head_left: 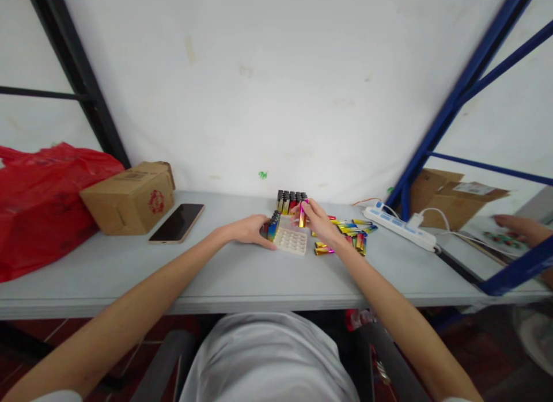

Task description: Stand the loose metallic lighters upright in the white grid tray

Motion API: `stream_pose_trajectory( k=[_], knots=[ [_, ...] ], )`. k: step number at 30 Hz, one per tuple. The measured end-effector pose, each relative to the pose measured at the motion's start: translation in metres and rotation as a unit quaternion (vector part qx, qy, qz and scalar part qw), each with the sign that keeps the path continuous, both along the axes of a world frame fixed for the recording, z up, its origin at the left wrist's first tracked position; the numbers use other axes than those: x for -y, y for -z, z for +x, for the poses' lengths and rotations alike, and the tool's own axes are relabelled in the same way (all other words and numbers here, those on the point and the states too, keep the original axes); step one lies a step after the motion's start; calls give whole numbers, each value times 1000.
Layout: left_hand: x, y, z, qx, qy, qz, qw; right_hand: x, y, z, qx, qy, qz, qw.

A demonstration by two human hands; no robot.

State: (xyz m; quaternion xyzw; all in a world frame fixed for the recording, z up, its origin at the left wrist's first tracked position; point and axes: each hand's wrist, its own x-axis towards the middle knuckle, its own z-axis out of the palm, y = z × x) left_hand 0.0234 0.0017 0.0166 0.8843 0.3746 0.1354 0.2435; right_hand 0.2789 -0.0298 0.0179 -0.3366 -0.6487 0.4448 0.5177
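Note:
A white tray with rows of round pockets lies on the table, and a row of blue-and-gold lighters stands upright along its left side. My left hand is curved around that left side, thumb along the near corner and fingers by the lighters. My right hand pinches a shiny pink-and-gold lighter upright above the tray's far right part. Behind it, a block of black-topped lighters stands in close rows. To the right lies a loose pile of metallic lighters, partly hidden by my right forearm.
On the left are a phone, a cardboard box and a red plastic bag. A white power strip with plugs and cords lies right, by a blue metal frame. Beyond it, another person's hand touches small items.

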Motion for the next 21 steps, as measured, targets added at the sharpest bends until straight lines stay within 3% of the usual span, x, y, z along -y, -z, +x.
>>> stream_pose_trajectory(
  k=[2, 4, 8, 12, 21],
  knots=[
    [0, 0, -1, -5, -12, 6, 1000, 7, -1, -8, -15, -43, -24, 999],
    [0, 1, -1, -7, -18, 10, 1000, 11, 0, -12, 3, -45, -35, 998],
    [2, 0, 0, 2, -6, 3, 1000, 8, 5, -12, 91, 63, 22, 994],
    [3, -1, 0, 7, 0, -1, 1000, 5, 9, -10, 185, 176, 108, 961],
    [3, -1, -1, -6, 3, 12, 1000, 6, 7, -9, 248, 222, 155, 930]
  ],
)
